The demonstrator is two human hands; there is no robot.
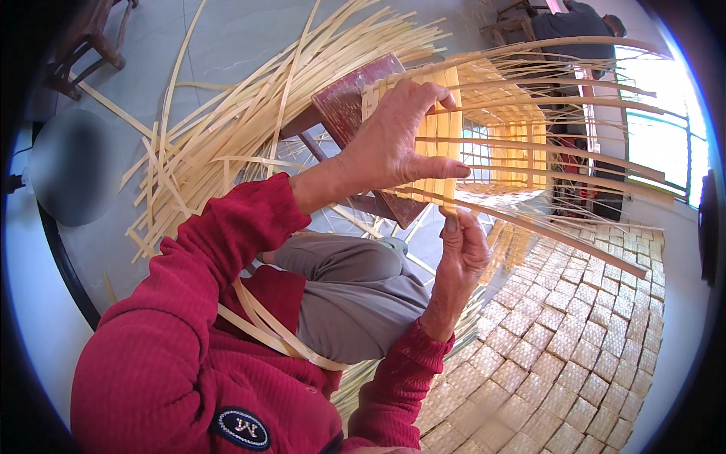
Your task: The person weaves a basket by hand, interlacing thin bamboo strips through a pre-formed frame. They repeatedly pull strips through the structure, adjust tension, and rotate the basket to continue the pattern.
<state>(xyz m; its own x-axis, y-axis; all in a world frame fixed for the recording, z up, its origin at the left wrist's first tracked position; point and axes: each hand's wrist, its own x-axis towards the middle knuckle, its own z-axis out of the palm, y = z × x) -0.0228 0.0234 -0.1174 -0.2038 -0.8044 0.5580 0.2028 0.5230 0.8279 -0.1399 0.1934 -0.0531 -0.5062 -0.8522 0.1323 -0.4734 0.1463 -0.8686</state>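
Observation:
My left hand [389,144] grips the wall of a half-woven bamboo basket [448,121], its thumb and fingers spread across the pale bands. Long loose stakes [575,149] stick out from the weave toward the right. Just below, my right hand [463,246] pinches a flat bamboo strip [449,206] between thumb and finger at the basket's near edge. The basket rests by a worn red-brown wooden stool [357,92]; my left hand hides part of the weave. Bamboo strips [268,325] also lie across my lap.
A large heap of split bamboo strips [227,113] covers the floor at left. Another woven yellow piece [529,125] shows behind the stakes. Rows of stacked woven squares [560,333] fill the lower right. A person [578,38] bends over at the back, near a bright window [662,121].

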